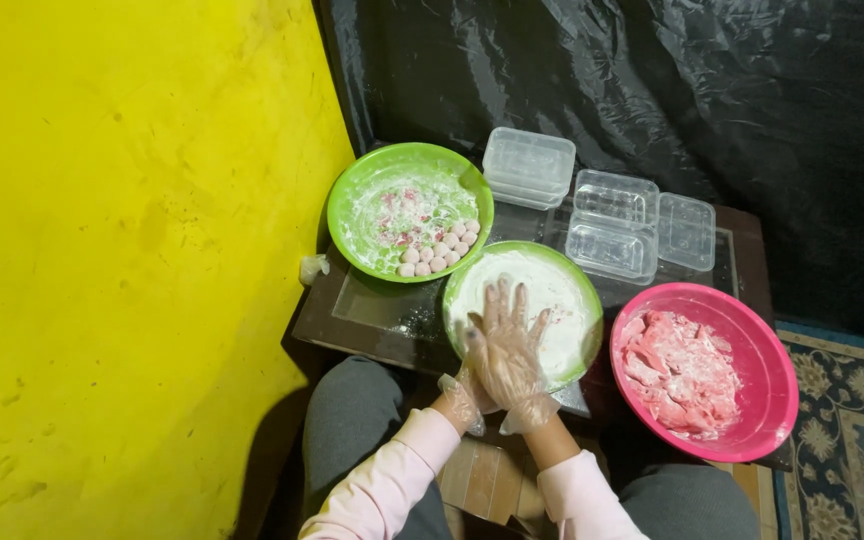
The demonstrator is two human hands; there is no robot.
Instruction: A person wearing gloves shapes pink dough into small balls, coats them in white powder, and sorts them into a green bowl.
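Gloved left hand [464, 385] and right hand [508, 352] press together — palms flat, rolling something hidden — over the floured green bowl [582, 290].

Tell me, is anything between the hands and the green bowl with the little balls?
Nothing visible. The hands, pressed together in clear gloves, are over the near flour bowl; the green bowl of balls sits just beyond it, with open space above.

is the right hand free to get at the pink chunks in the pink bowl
Probably yes. The right hand is pressed palm to palm against the left hand over the floured green bowl, and nothing stands between it and the open pink bowl just beside.
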